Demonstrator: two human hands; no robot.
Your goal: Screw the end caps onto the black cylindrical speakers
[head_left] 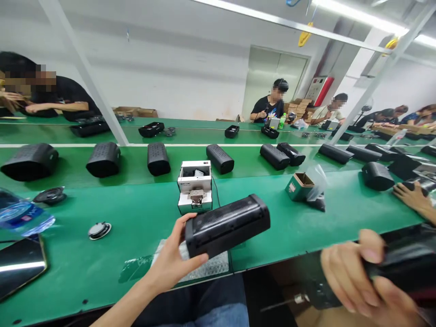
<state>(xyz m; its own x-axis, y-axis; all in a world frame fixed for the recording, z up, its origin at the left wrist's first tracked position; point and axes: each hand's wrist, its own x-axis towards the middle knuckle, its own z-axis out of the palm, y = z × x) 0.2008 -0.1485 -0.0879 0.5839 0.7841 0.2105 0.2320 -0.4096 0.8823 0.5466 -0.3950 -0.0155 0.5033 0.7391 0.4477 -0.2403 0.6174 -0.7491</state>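
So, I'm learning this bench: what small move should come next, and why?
Probably lower the black speaker housing toward the crinkled clear plastic below: only the left hand grips it, by one end, it hangs tilted, and the right hand seems busy with a blurred black object.

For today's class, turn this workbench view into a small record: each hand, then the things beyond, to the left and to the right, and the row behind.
Left hand: grips a black casing by one end
Right hand: blurred, closed around a dark object, kind unclear
Beyond casing: white device on the bench
Left side: round part, water bottle
Right side: green tin
Row behind: more black casings
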